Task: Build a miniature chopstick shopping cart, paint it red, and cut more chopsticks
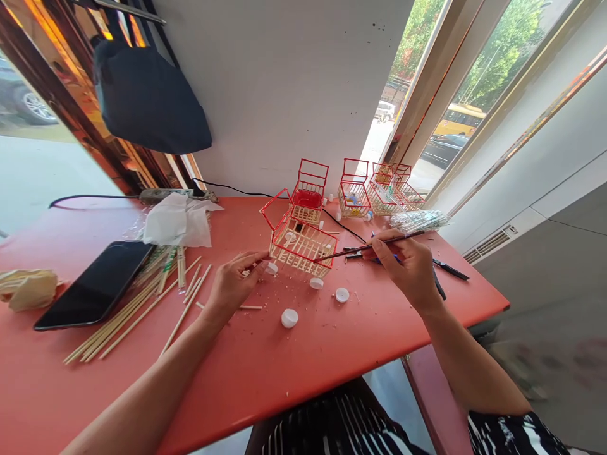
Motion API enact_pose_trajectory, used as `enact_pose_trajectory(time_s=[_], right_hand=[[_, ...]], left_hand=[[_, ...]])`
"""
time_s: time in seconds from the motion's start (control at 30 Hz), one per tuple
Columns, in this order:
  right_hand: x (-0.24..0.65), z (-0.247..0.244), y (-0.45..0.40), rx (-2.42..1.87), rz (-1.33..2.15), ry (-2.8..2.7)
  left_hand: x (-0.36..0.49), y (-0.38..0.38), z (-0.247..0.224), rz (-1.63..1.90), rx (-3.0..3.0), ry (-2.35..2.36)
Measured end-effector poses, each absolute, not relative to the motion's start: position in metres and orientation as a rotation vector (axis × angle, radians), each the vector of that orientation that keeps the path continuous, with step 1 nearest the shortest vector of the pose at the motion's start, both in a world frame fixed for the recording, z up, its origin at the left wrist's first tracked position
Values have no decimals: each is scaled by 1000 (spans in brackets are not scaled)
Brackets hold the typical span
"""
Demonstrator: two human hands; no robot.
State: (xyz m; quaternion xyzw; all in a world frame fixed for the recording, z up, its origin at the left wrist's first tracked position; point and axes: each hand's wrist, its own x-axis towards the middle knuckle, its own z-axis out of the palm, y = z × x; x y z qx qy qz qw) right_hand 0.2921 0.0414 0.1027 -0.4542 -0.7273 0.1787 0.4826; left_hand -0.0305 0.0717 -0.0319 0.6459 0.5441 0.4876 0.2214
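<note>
Cart (301,245): steadied by my left fingers (251,261) at its near-left corner; right hand (408,268) pinched a stick (370,245), pointing left into it.

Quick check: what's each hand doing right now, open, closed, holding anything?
Left hand: fingers pinched at the small cart's lower corner.
Right hand: closed on a thin dark stick pointing into the cart.
</note>
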Motion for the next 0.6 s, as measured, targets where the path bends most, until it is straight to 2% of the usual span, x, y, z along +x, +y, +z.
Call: enact_pose_trajectory(time_s=[0.6], right_hand=[[319,105,29,-1189,411,-1751]], left_hand=[[-32,73,-36,1361,1776,1506]])
